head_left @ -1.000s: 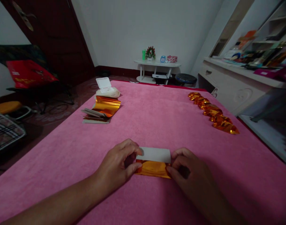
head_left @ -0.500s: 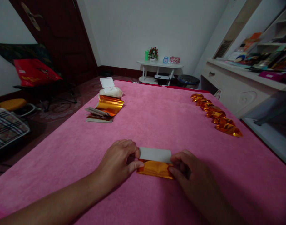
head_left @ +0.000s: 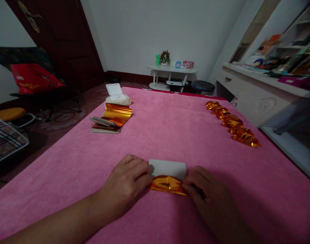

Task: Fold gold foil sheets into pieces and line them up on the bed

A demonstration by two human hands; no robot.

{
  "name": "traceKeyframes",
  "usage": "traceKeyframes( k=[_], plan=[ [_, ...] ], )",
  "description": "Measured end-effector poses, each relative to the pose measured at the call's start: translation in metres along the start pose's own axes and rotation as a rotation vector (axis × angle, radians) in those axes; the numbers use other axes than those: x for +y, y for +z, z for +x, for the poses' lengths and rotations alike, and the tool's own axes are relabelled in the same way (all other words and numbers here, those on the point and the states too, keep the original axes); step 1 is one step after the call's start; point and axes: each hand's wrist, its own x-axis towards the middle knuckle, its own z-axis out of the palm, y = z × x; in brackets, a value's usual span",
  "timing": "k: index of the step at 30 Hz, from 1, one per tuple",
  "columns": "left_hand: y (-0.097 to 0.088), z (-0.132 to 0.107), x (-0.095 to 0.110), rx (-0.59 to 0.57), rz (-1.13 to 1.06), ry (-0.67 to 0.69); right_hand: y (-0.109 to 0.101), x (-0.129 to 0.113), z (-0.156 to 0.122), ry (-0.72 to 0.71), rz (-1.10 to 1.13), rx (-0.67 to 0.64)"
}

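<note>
A sheet of gold foil paper [head_left: 168,183] lies before me on the pink cloth, its grey backing showing on the far part and shiny gold folded over on the near part. The gold fold bulges in the middle. My left hand [head_left: 131,178] pinches the sheet's left end, fingertips partly hidden. At the right end, my right hand [head_left: 204,189] grips the fold between thumb and fingers. Further off at the left is a stack of foil sheets [head_left: 105,124], with one gold sheet [head_left: 118,113] curling up. Several folded gold foil pieces [head_left: 231,122] form a row at the right.
The pink cloth [head_left: 167,135] covers the table. Behind the stack stands an open white wipes packet [head_left: 116,96]. A white cabinet [head_left: 248,91] borders the right side. Beyond the far edge are a small white table [head_left: 171,69] and a dark round stool [head_left: 203,85].
The gold fold has puffed up into a rounded bulge. My left thumb has moved off the top of the fold, and its fingers have closed in at the left end.
</note>
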Motion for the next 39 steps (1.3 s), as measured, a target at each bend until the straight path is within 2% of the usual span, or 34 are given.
traceKeyframes(
  k=[4,7,11,15,32,39],
  plan=[
    [0.001,-0.001,0.0,-0.008,0.005,-0.004,-0.001,0.0,0.0,0.009,0.011,-0.005],
    [0.002,-0.001,-0.003,-0.032,-0.064,-0.106,-0.003,-0.002,0.002,0.061,0.013,-0.012],
    [0.004,0.0,-0.005,-0.129,-0.234,-0.28,-0.005,-0.005,0.006,0.123,0.012,-0.018],
    [0.005,0.003,-0.005,-0.164,-0.295,-0.37,-0.006,-0.009,0.009,0.153,-0.041,-0.022],
    [0.003,0.013,-0.002,-0.204,-0.189,-0.418,-0.006,-0.009,0.021,0.138,-0.126,-0.009],
    [0.005,0.012,-0.007,-0.215,-0.238,-0.468,-0.005,-0.005,0.019,0.081,-0.129,0.077]
  ],
)
